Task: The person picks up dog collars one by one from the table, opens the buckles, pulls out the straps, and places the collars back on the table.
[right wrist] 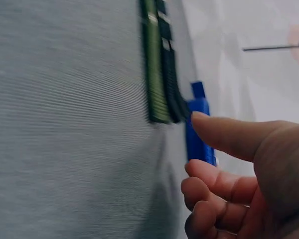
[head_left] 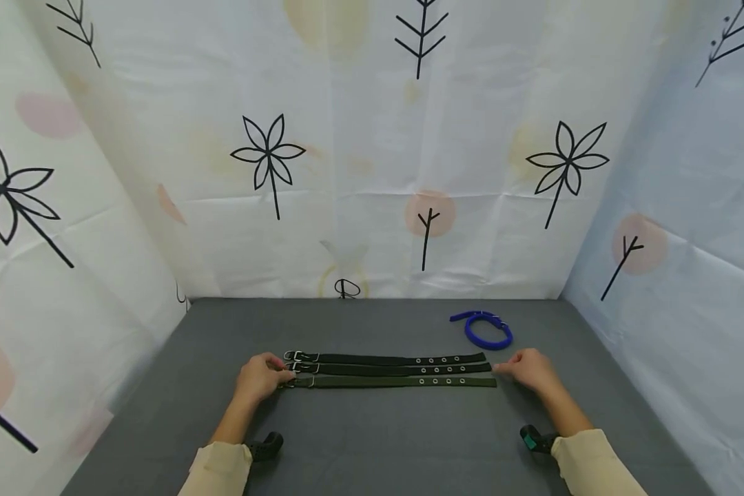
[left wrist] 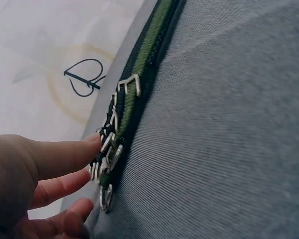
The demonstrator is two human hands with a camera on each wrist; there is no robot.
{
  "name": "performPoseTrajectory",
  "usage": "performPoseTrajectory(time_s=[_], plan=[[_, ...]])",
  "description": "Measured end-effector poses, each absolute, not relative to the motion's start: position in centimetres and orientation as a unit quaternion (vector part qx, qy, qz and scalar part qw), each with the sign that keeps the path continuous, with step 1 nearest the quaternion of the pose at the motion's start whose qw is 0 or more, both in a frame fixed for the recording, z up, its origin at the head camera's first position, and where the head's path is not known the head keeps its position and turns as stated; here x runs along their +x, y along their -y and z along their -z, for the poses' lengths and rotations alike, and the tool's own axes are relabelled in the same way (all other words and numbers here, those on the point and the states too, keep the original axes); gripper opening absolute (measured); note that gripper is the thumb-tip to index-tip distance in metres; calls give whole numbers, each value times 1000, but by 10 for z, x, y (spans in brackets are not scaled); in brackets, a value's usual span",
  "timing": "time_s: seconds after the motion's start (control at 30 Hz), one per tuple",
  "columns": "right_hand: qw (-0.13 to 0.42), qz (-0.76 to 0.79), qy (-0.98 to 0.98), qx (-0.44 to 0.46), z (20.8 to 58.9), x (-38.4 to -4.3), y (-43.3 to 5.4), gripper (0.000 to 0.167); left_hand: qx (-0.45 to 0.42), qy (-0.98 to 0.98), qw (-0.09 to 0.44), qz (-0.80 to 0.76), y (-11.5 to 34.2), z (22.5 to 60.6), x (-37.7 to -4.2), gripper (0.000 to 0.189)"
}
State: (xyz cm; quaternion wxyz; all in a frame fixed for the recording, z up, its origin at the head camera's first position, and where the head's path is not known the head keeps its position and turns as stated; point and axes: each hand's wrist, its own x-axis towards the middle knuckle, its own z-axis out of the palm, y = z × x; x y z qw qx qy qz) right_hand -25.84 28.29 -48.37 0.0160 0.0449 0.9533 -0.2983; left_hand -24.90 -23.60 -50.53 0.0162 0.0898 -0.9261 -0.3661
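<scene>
Three buckled strap collars lie side by side on the grey cloth. The rear black collar [head_left: 372, 359] and the middle black collar [head_left: 372, 370] lie behind a green collar [head_left: 372, 381]. My left hand [head_left: 260, 377] is at their buckle ends, its thumb and forefinger pinching the middle black collar's metal buckle [left wrist: 107, 142]. At the opposite end, my right hand [head_left: 530, 370] is beside the middle collar's tip. In the right wrist view its thumb [right wrist: 234, 132] meets the black strap end, with the fingers standing apart from the thumb.
A blue collar [head_left: 488, 332], curled into a loop with its tail out left, lies behind the right hand. Grey cloth [head_left: 384, 441] covers the table. White printed sheets [head_left: 359, 241] stand at its back and both sides.
</scene>
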Motion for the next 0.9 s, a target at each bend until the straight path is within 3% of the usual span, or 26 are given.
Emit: performPoseTrajectory(time_s=[0.13,0.4,0.6,0.9], plan=[[-15,302,-949,91,475,-272,-287,35,88,921,42,377,231,498,-251,30],[-41,286,-945,155,489,-301,-284,56,50,913,91,395,194,494,-258,21],[-45,298,-935,188,503,-305,-279,47,-3,900,92,427,166,503,-256,13],[-65,487,-850,189,506,-309,-284,35,-50,877,101,467,140,510,-255,9]])
